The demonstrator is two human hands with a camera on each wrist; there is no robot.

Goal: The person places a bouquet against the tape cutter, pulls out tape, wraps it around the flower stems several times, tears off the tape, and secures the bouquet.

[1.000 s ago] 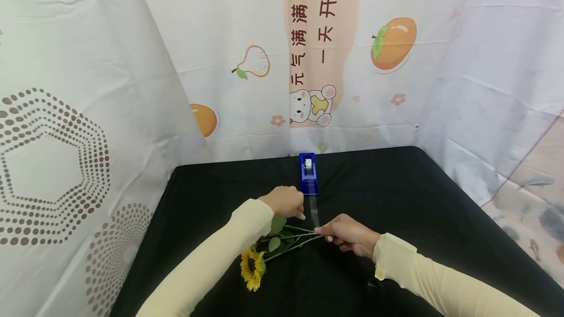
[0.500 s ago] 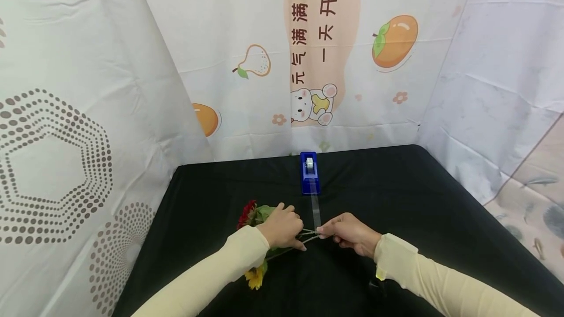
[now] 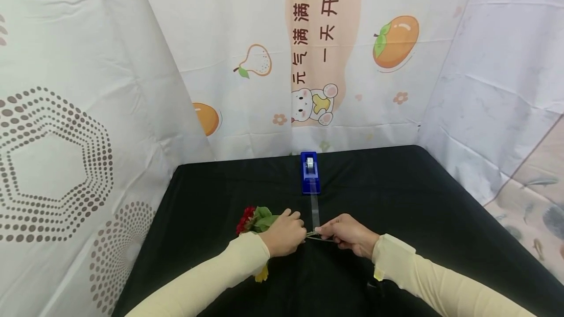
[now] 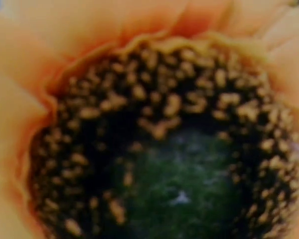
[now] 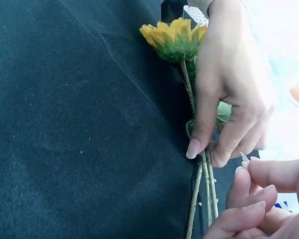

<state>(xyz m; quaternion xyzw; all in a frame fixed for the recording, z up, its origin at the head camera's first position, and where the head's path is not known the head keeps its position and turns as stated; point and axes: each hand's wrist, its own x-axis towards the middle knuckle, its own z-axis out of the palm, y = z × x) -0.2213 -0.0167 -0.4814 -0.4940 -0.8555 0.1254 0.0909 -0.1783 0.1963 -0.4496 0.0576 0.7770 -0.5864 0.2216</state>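
My left hand (image 3: pixel 284 234) grips a bunch of flower stems (image 5: pixel 204 184), thumb and fingers curled round them. Out of that hand to the left come a red flower (image 3: pixel 245 220) and green leaves (image 3: pixel 263 219). A sunflower (image 5: pixel 174 42) shows side-on in the right wrist view; its centre (image 4: pixel 184 164) fills the left wrist view. In the head view the left forearm hides most of it. My right hand (image 3: pixel 350 234) pinches the end of a strip of clear tape (image 3: pixel 315 209), right by the stems. The strip stretches back to a blue tape dispenser (image 3: pixel 310 172).
Black cloth (image 3: pixel 374 185) covers the table. White printed curtains (image 3: pixel 246 136) stand behind it and at both sides. A small dark, shiny object (image 3: pixel 374 285) lies below the right sleeve (image 3: pixel 392 256).
My left hand has come down from near the tape onto the stems, and its thumb and fingers have closed, drawing them together. The right hand stays nearly still with the tape end.
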